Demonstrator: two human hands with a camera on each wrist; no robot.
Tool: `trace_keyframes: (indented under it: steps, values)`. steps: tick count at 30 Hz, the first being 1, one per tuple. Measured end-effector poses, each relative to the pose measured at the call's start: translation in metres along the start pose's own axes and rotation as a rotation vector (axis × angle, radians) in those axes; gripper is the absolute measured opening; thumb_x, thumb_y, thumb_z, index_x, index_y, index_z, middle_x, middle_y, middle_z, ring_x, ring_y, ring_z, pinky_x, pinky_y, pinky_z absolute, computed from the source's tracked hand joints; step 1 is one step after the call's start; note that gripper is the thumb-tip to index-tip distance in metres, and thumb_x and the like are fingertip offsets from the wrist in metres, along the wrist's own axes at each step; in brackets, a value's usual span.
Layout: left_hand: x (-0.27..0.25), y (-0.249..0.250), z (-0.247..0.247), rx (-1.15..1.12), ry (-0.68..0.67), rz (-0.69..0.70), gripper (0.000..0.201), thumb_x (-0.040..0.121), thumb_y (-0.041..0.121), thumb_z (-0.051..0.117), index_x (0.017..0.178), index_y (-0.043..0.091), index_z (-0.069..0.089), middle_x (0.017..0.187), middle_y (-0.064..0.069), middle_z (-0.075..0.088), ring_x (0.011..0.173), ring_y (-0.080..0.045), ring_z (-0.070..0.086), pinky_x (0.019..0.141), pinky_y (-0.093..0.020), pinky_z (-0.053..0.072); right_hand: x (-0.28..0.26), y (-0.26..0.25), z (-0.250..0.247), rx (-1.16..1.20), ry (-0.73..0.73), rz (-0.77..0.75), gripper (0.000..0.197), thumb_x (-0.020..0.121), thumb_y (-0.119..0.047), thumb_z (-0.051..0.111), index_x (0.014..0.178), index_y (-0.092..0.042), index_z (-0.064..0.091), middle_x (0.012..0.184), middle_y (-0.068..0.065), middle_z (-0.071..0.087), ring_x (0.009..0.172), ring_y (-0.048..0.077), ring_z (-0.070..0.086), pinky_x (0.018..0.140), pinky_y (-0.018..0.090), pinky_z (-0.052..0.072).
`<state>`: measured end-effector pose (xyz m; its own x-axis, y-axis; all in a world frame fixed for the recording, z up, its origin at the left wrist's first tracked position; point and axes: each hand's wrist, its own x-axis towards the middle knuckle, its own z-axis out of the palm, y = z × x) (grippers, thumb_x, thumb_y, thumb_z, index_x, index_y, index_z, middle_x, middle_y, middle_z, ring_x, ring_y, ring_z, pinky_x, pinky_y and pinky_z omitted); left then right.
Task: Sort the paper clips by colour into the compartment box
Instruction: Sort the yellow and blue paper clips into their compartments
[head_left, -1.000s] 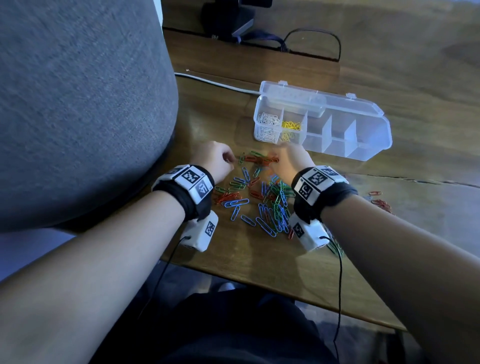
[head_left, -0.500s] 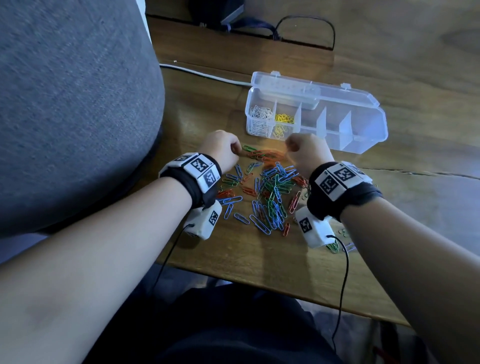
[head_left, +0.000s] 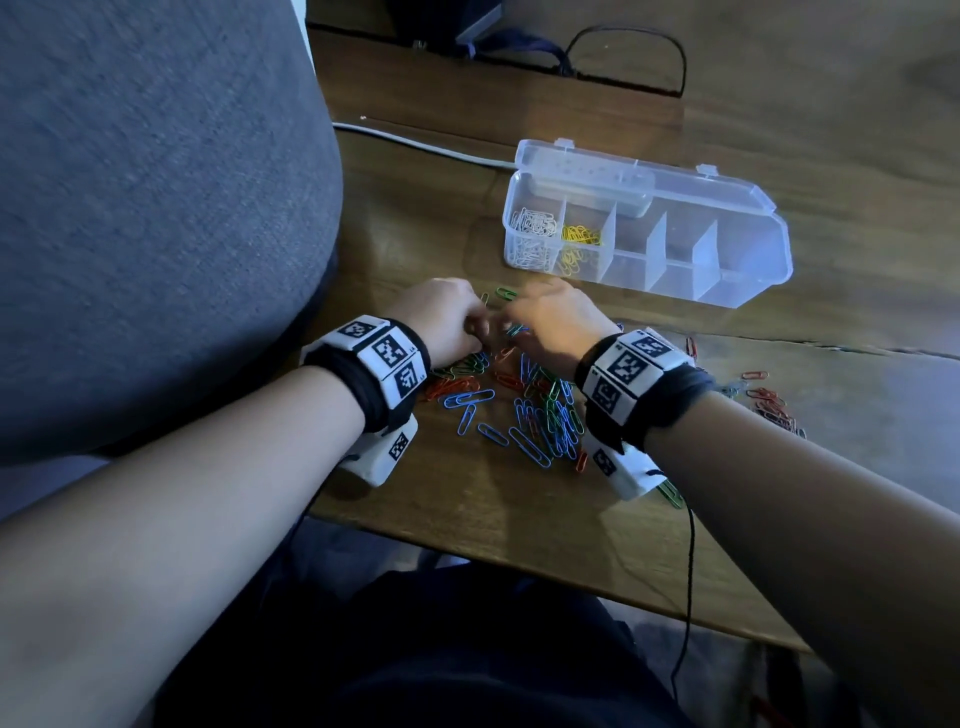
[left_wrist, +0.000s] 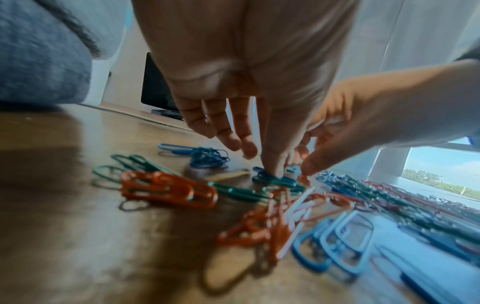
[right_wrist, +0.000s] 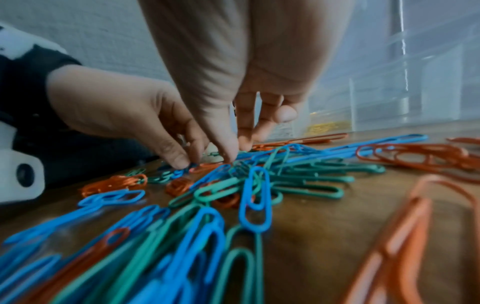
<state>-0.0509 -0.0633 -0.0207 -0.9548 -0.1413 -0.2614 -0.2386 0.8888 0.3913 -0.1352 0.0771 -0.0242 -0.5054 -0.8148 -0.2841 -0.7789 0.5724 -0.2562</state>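
A mixed pile of blue, green and red paper clips (head_left: 540, 410) lies on the wooden table. Behind it stands the clear compartment box (head_left: 727, 293) with its lid back. White clips (head_left: 535, 228) fill its leftmost compartment and yellow clips (head_left: 582, 236) the one beside it. My left hand (head_left: 475, 327) and right hand (head_left: 506, 325) meet at the pile's far edge, fingers pointing down. In the left wrist view my left hand (left_wrist: 259, 160) presses its thumb on a blue clip. In the right wrist view my right hand (right_wrist: 236, 151) touches green and blue clips with thumb and fingertips.
A grey cushioned seat (head_left: 156, 208) crowds the table's left side. A white cable (head_left: 415, 143) and a black cable loop (head_left: 623, 57) lie behind the box. A small group of red clips (head_left: 769, 400) sits at the right. The table's front edge (head_left: 519, 545) runs under my forearms.
My right hand has come back from in front of the box to the pile's far edge. Both hands have gone from curled to fingers reaching down into the clips, close together.
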Motion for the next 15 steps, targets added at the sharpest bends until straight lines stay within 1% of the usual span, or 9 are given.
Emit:
trace_keyframes:
  steps: [2,4,6,7,9,10,12,13,15]
  values:
    - [-0.001,0.001,0.000,0.020,-0.016,-0.003,0.004,0.081,0.019,0.066,0.084,0.021,0.068,0.102,0.002,0.060,0.099,-0.019,0.056,0.080,-0.030,0.045,0.001,0.003,0.002,0.026,0.055,0.050,0.021,0.086,-0.010,0.053,0.103,-0.012,0.064,0.112,0.009,0.060,0.113,0.029,0.051,0.095,0.037,0.042]
    - [-0.002,0.002,0.001,0.032,-0.035,0.010,0.006,0.083,0.015,0.061,0.082,0.020,0.065,0.099,0.002,0.060,0.096,-0.019,0.056,0.073,-0.028,0.041,-0.001,0.006,0.001,0.110,0.076,0.083,0.010,0.085,-0.009,0.054,0.091,-0.010,0.063,0.099,0.008,0.062,0.099,0.028,0.056,0.086,0.035,0.046]
    - [-0.002,0.003,0.002,0.039,-0.050,0.018,0.011,0.084,0.011,0.056,0.081,0.020,0.062,0.098,0.001,0.060,0.093,-0.019,0.056,0.069,-0.028,0.038,-0.005,0.009,-0.004,0.225,0.084,0.179,0.003,0.087,-0.012,0.057,0.085,-0.013,0.060,0.086,0.000,0.058,0.085,0.020,0.055,0.075,0.027,0.043]
    - [-0.002,0.003,0.003,0.035,-0.053,0.014,0.012,0.085,0.010,0.055,0.082,0.020,0.061,0.097,0.001,0.061,0.091,-0.019,0.056,0.068,-0.028,0.038,-0.008,0.012,-0.007,0.284,0.112,0.245,0.004,0.087,-0.014,0.059,0.083,-0.015,0.058,0.082,-0.003,0.056,0.080,0.017,0.052,0.070,0.023,0.039]
    - [-0.002,0.001,0.004,0.018,-0.057,0.004,0.013,0.085,0.011,0.055,0.087,0.021,0.062,0.097,0.002,0.062,0.090,-0.020,0.057,0.069,-0.029,0.041,-0.013,0.021,-0.012,0.347,0.201,0.337,0.008,0.085,-0.015,0.061,0.080,-0.017,0.056,0.077,-0.002,0.056,0.077,0.016,0.050,0.065,0.022,0.037]
    - [-0.003,0.001,0.005,0.010,-0.061,-0.001,0.013,0.086,0.011,0.054,0.088,0.021,0.062,0.096,0.003,0.062,0.090,-0.020,0.058,0.069,-0.029,0.042,-0.014,0.025,-0.013,0.359,0.220,0.365,0.007,0.085,-0.014,0.061,0.081,-0.019,0.057,0.081,-0.001,0.060,0.079,0.018,0.053,0.068,0.023,0.041]
    - [-0.004,0.002,0.006,-0.001,-0.067,-0.012,0.013,0.086,0.010,0.054,0.089,0.020,0.062,0.090,0.004,0.061,0.089,-0.020,0.058,0.069,-0.028,0.042,-0.017,0.026,-0.014,0.283,0.200,0.373,0.006,0.086,-0.014,0.059,0.085,-0.020,0.059,0.091,0.001,0.063,0.087,0.021,0.058,0.077,0.028,0.046]
    - [-0.004,0.002,0.006,-0.005,-0.069,-0.017,0.013,0.086,0.009,0.053,0.089,0.019,0.062,0.088,0.004,0.060,0.089,-0.021,0.059,0.069,-0.028,0.042,-0.017,0.023,-0.013,0.233,0.182,0.344,0.006,0.087,-0.014,0.057,0.084,-0.019,0.057,0.090,0.001,0.062,0.090,0.023,0.058,0.078,0.028,0.044]
    - [-0.004,0.005,0.006,0.003,-0.082,-0.031,0.014,0.087,0.008,0.052,0.089,0.017,0.062,0.089,0.002,0.061,0.090,-0.022,0.059,0.069,-0.028,0.042,-0.015,0.012,-0.011,0.166,0.117,0.256,0.013,0.090,-0.011,0.051,0.084,-0.016,0.061,0.088,0.000,0.061,0.091,0.024,0.057,0.080,0.028,0.044]
